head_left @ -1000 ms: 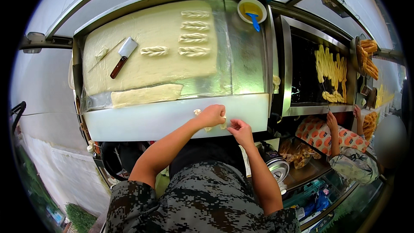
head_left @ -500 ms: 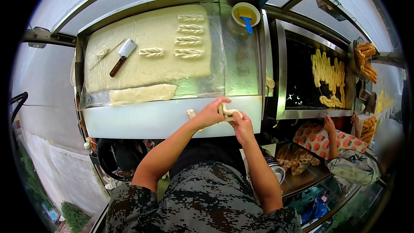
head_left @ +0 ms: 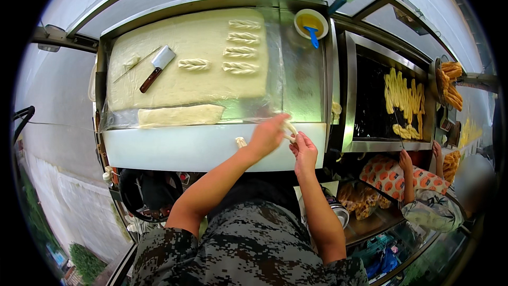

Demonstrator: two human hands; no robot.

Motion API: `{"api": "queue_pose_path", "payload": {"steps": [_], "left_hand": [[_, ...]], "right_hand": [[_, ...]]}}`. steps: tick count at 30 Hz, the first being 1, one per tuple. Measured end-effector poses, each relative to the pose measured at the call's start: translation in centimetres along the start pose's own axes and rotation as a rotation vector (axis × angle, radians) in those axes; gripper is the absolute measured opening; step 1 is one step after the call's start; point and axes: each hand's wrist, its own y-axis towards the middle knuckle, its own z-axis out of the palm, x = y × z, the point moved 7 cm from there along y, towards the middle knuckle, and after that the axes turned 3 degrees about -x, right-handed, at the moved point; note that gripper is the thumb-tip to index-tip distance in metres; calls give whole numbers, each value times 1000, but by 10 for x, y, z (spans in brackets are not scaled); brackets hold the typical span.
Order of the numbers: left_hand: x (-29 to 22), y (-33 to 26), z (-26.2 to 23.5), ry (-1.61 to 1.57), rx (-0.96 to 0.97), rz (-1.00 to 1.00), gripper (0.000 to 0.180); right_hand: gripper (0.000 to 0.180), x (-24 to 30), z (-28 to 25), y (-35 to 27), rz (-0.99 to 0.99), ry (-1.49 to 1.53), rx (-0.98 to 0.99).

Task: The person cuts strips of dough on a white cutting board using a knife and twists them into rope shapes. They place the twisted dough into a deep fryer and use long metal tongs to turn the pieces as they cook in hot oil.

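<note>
A pale strip of raw dough, bent into a curve, hangs over the right part of the white board. My right hand pinches its lower end between thumb and fingertips. Beside the strip's upper end, my left hand is smeared by motion, so its grip does not show. Another small piece of dough lies on the board, partly behind my left wrist. Beyond the board, a flat dough strip rests along the front of a large dough sheet. Several braided dough pieces sit on that sheet.
A cleaver and a thin stick lie on the sheet. A white bowl with a blue brush stands back right. Rightward, a co-worker's hand holds a thin rod over the frying vat, where several dough sticks float.
My left hand has moved slightly up and right and is now blurred. The dough strip hangs in a narrower curve at my right fingertips. The whole view has shifted a little.
</note>
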Motion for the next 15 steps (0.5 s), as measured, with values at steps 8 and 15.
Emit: {"api": "queue_pose_path", "payload": {"steps": [8,15], "left_hand": [[-2,-18,-51,148,-68,-44,38],[88,-16,-105,-668,-144,-641,34]], "right_hand": [[36,3,74,-16,262,270,349],[17,-14,133,8,20,-343,230]]}}
